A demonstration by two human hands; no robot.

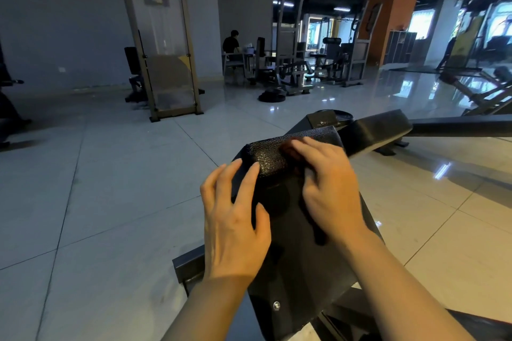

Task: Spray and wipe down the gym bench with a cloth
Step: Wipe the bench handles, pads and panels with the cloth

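My right grip (327, 174) covers nearly all of the reddish cloth (289, 151); only a blurred edge shows at its 10 o'clock. The black bench pad (299, 243) is cut off at the bottom edge. My left grip (235, 219) hides its left side.

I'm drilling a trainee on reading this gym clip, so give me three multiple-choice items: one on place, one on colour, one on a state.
1. Where does the right hand rest?
A. on the top end of the black pad
B. on the floor
C. on a locker

2. What colour is the cloth under its fingers?
A. white
B. dark reddish
C. bright green

3. How is the left hand?
A. clenched in a fist
B. fingers spread against the pad's side
C. holding a bottle

Key: 1 A, fingers lie over the pad's top; 2 B, reddish patch beneath the fingertips; 3 B, straight spread fingers.
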